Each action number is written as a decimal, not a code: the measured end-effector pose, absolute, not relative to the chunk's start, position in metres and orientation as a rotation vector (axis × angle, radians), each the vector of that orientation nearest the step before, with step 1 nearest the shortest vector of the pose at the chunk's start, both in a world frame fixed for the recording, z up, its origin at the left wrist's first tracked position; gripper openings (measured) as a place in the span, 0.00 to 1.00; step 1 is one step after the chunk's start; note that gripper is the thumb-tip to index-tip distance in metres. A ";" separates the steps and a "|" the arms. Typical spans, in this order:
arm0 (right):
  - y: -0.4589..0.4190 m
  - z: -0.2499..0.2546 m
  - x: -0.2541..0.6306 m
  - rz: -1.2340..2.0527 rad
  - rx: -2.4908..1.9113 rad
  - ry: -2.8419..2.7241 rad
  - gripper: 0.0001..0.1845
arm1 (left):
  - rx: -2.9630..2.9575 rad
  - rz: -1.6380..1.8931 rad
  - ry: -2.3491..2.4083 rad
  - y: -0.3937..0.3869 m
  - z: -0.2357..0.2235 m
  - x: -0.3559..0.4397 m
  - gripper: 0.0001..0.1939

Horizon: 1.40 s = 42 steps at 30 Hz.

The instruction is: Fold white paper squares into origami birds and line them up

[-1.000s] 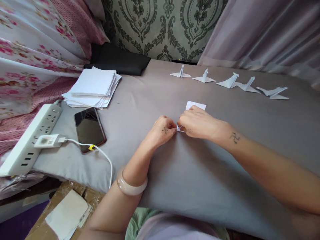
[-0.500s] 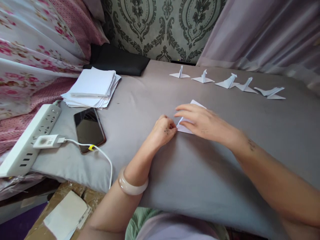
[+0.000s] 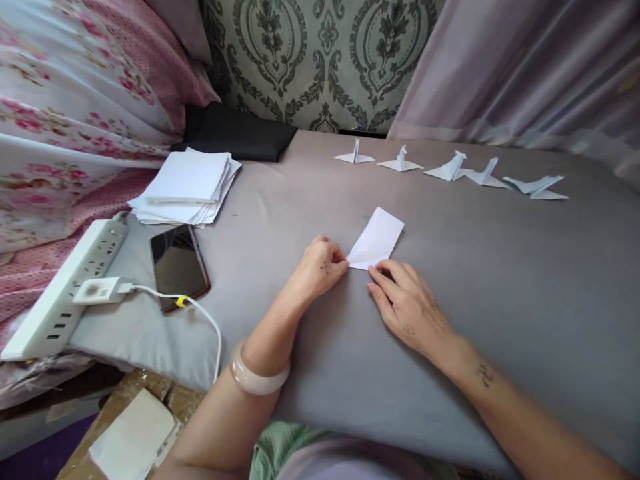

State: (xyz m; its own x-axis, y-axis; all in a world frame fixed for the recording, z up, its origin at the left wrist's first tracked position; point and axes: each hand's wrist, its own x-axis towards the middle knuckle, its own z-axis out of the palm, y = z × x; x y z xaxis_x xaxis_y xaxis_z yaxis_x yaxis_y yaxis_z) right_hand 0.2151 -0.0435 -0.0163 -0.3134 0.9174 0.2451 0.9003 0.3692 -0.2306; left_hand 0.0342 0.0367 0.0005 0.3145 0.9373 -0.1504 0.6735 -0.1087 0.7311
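Note:
A folded sheet of white paper (image 3: 377,237) lies slanted on the grey cloth surface, between and just beyond my hands. My left hand (image 3: 323,265) pinches its lower left corner between thumb and fingertips. At the lower right edge of the paper, my right hand (image 3: 407,300) rests with fingers stretched out, the fingertips touching the edge and the thumb apart. Several folded white paper birds (image 3: 400,161) stand in a row toward the back right.
A stack of white paper (image 3: 185,183) lies at the back left, in front of a black folded item (image 3: 240,133). Nearer are a phone (image 3: 180,267), a white power strip (image 3: 65,290) and a charger cable (image 3: 213,323). A purple curtain (image 3: 500,73) hangs at the back right.
My right hand has moved from over the paper down to its lower edge, uncovering it. My left hand keeps its pinch on the corner. The view has shifted slightly.

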 end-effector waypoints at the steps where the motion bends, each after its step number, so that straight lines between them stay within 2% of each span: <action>1: -0.045 -0.017 0.214 0.049 -1.608 -2.305 0.20 | 1.861 0.461 1.427 0.037 0.000 0.034 0.04; 17: -0.049 -0.006 0.195 -0.089 -1.820 -2.464 0.26 | 1.893 0.468 1.359 0.039 -0.003 0.030 0.06; 27: -0.042 0.000 0.194 -0.088 -1.751 -2.519 0.27 | 1.625 0.519 1.608 0.044 0.004 0.019 0.12; 42: -0.034 0.005 0.171 -0.152 -1.795 -2.581 0.33 | 1.658 0.547 1.603 0.043 0.002 0.020 0.12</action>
State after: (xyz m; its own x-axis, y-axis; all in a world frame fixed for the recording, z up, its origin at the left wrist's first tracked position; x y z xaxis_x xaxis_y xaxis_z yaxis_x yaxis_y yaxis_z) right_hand 0.1714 -0.0340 0.0051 -0.3495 0.9356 0.0504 0.9350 0.3449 0.0822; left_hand 0.0199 0.0432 0.0015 0.1235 0.9732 -0.1941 0.6512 0.0681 0.7558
